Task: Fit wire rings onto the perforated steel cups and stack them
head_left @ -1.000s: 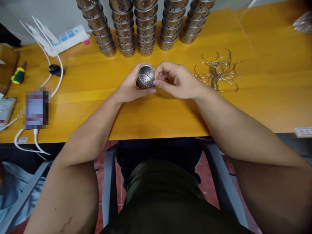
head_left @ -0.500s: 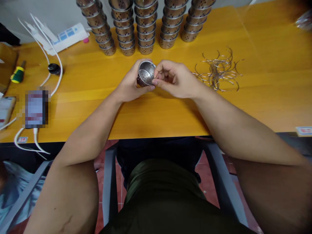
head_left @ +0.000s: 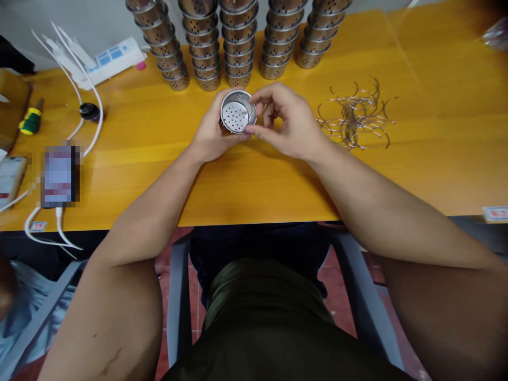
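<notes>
A small perforated metal cup (head_left: pixel 235 117) is tilted so that its open mouth and hole-dotted bottom face me. Around its left side wraps my left hand (head_left: pixel 210 135), with the thumb below the near rim. My right hand (head_left: pixel 291 124) is at the cup's right rim, its index finger at the upper edge and its thumb at the lower edge. The right fingers are curled; whether a thin wire is between them I cannot make out. Curved metal wires (head_left: pixel 353 116) lie in a loose pile to the right of my right hand.
Several stacks of similar cups (head_left: pixel 238 58) stand along the back of the wooden table (head_left: pixel 254 190). To the left are a power strip (head_left: pixel 113 58), white cables (head_left: pixel 99 116), a phone (head_left: pixel 59 177) and a green-yellow screwdriver (head_left: pixel 30 119). Grey chair arms (head_left: pixel 359 286) flank my body.
The cup has turned its mouth more toward me, showing its bottom, and moved slightly away from me. My right fingers have spread wider along its rim.
</notes>
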Action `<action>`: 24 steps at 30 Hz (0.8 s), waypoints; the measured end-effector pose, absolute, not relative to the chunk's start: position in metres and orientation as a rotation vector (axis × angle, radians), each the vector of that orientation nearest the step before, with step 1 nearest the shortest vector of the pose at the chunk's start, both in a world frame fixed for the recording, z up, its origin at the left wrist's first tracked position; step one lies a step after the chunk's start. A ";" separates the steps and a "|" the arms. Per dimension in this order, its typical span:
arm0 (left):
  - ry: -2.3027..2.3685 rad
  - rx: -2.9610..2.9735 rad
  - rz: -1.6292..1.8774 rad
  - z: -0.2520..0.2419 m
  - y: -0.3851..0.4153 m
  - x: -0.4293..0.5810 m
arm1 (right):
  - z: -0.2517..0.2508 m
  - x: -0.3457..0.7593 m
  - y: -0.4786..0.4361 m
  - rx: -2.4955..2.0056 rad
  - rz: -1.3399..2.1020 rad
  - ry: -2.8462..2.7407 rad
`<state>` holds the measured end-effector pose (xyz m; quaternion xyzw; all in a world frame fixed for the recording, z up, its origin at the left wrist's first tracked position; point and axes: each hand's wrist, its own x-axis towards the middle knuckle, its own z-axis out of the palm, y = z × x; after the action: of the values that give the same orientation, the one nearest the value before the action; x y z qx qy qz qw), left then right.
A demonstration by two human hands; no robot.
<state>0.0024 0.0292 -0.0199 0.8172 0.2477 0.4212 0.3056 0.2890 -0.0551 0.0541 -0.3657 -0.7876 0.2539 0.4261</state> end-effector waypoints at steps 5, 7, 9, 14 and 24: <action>0.713 2.195 1.118 -0.017 0.033 0.002 | 0.065 0.289 -0.062 -0.904 0.594 -1.989; 0.739 2.204 1.109 -0.013 0.031 0.005 | 0.068 0.289 -0.063 -0.914 0.600 -1.990; 0.763 2.194 1.115 -0.009 0.028 0.009 | 0.070 0.288 -0.064 -0.923 0.616 -1.986; 0.799 2.155 1.138 -0.004 0.023 0.014 | 0.073 0.289 -0.065 -0.916 0.629 -2.000; 0.808 2.082 1.194 -0.007 0.026 0.014 | 0.064 0.293 -0.061 -0.902 0.640 -2.015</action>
<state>0.0144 0.0260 -0.0073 0.7844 0.3044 0.4496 0.2998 0.2932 -0.0612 0.0644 -0.3580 -0.7999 0.2540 0.4093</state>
